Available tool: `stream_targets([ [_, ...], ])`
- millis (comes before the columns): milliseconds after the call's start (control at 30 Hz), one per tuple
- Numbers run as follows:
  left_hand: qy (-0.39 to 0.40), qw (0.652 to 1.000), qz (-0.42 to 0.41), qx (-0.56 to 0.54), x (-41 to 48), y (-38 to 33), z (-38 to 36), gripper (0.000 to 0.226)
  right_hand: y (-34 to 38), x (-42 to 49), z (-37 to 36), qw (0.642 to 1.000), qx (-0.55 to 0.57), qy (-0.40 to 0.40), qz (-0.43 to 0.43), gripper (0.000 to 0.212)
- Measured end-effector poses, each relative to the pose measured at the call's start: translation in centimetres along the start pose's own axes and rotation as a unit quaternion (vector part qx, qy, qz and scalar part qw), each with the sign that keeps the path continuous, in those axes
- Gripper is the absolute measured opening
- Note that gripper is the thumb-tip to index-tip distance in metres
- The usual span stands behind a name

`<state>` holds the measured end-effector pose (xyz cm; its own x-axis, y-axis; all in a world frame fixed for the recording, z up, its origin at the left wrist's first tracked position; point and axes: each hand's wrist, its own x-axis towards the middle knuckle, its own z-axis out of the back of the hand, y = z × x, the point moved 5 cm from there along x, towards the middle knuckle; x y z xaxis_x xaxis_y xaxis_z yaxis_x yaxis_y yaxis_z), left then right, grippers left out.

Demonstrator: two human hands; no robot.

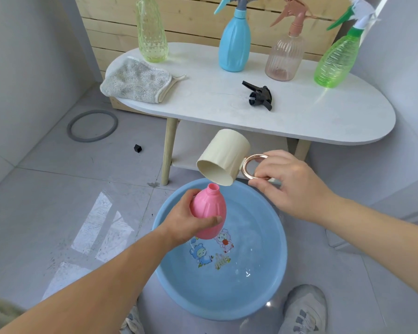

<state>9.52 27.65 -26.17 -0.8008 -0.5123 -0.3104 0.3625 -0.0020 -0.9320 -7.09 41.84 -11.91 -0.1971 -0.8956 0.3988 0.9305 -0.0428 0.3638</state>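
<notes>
1. The left hand (191,220) is wrapped round the belly of the pink bottle (209,208), thumb across its front and fingers behind. It holds the bottle over the far part of the blue basin (174,280).
2. The bottle's long axis is close to upright, leaning slightly away from the person, with its open neck (213,187) on top.
3. The right hand (287,182) pinches the gold ring handle (256,155) of the cream cup (223,157) between thumb and fingers. The other fingers are loosely curled.
4. The cup is tipped hard over, mouth down and to the left. Its lowest lip hangs just above the neck and slightly to its right. I cannot tell whether they touch, and no stream shows.
5. The pour seems to turn on that lip-to-neck line. The neck is narrow and the cup mouth wide, so the lip probably needs to sit right over the opening. Any miss would fall into the basin, which has water in it.
6. Nothing lies between cup and bottle.
7. Beyond them is the white bench (299,116). A black spray head (260,95) lies on it, likely the bottle's own.
8. Also on the bench are a cloth (135,80) and four other bottles, well clear of the hands.
</notes>
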Motion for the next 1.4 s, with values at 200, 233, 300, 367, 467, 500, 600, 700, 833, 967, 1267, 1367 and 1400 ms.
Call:
stream_targets([
  [200,0.006,1.000,0.017,0.007,0.0,1.1,0.0,0.066,-5.4,-2.1,-5.0,0.939,0.145,0.057,-0.306,0.025],
  [233,0.007,1.000,0.020,0.004,0.0,1.3,0.0,0.066,-6.1,-2.7,-6.2,0.932,0.140,0.077,-0.326,0.027],
  [300,0.008,1.000,0.025,0.000,0.0,1.8,-0.2,0.071,-7.8,-4.1,-8.8,0.921,0.118,0.116,-0.352,0.031],
  [367,0.003,1.000,0.029,-0.002,-0.1,2.0,-0.2,0.074,-9.0,-5.1,-11.3,0.915,0.101,0.143,-0.364,0.037],
  [467,0.003,0.999,0.036,-0.002,0.4,2.5,-0.5,0.073,-10.5,-6.1,-14.5,0.907,0.104,0.163,-0.374,0.041],
  [500,0.004,0.999,0.039,0.001,0.6,2.7,-0.5,0.076,-10.8,-6.3,-15.4,0.908,0.100,0.176,-0.368,0.042],
  [600,0.012,0.998,0.054,0.011,0.8,3.5,-0.7,0.080,-11.4,-6.6,-17.6,0.918,0.068,0.235,-0.312,0.041],
  [700,0.012,0.998,0.068,0.012,0.9,4.6,-0.7,0.079,-12.5,-6.9,-19.2,0.920,0.057,0.272,-0.277,0.035],
  [833,0.015,0.996,0.082,0.019,1.1,5.8,-0.8,0.079,-13.6,-7.3,-20.5,0.917,0.034,0.309,-0.250,0.041],
  [967,0.014,0.995,0.096,0.029,1.2,6.6,-0.8,0.072,-13.7,-7.6,-21.7,0.914,0.016,0.339,-0.222,0.045],
  [1267,0.010,0.994,0.102,0.035,1.6,7.1,-0.7,0.075,-13.8,-8.2,-24.3,0.897,0.026,0.372,-0.238,0.040],
  [1367,0.008,0.994,0.102,0.033,1.6,7.0,-0.7,0.074,-13.7,-8.4,-24.2,0.894,0.032,0.368,-0.253,0.043],
  [1400,0.008,0.994,0.101,0.031,1.6,7.0,-0.7,0.072,-13.7,-8.4,-24.2,0.892,0.039,0.365,-0.262,0.045],
])
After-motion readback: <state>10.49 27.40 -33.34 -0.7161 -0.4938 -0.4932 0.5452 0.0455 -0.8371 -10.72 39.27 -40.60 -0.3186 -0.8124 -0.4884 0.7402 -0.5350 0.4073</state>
